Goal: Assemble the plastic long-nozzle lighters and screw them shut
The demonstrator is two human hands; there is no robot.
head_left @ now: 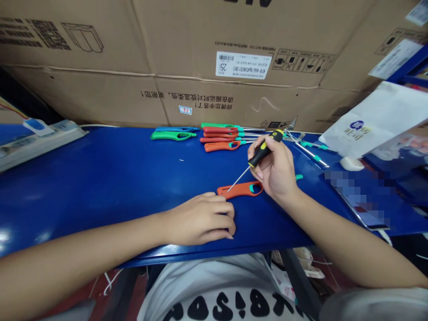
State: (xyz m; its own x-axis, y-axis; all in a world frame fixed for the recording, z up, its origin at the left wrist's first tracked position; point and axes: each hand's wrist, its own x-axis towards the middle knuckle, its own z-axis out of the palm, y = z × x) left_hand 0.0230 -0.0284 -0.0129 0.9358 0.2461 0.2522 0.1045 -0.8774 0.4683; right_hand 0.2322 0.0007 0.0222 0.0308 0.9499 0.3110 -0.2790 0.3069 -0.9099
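My right hand (279, 167) is closed around the black-and-yellow handle of a screwdriver (265, 149). The thin shaft slants down left, its tip at the slotted body of an orange utility lighter (240, 191) lying on the blue table. Its handle loop and teal trigger face right; my right hand and wrist hide most of its nozzle, though a teal tip shows beyond. Resting palm down, my left hand (203, 219) has curled fingers and lies against the lighter's left end. Whatever those fingers may hold is hidden.
Behind, several red, orange and green lighters (220, 140) lie in a pile, with green and blue handles (174, 135) to their left. A large cardboard box (187, 53) stands along the back. A power strip (43, 140) is left; a phone (359, 200) and white bag (374, 118) are right.
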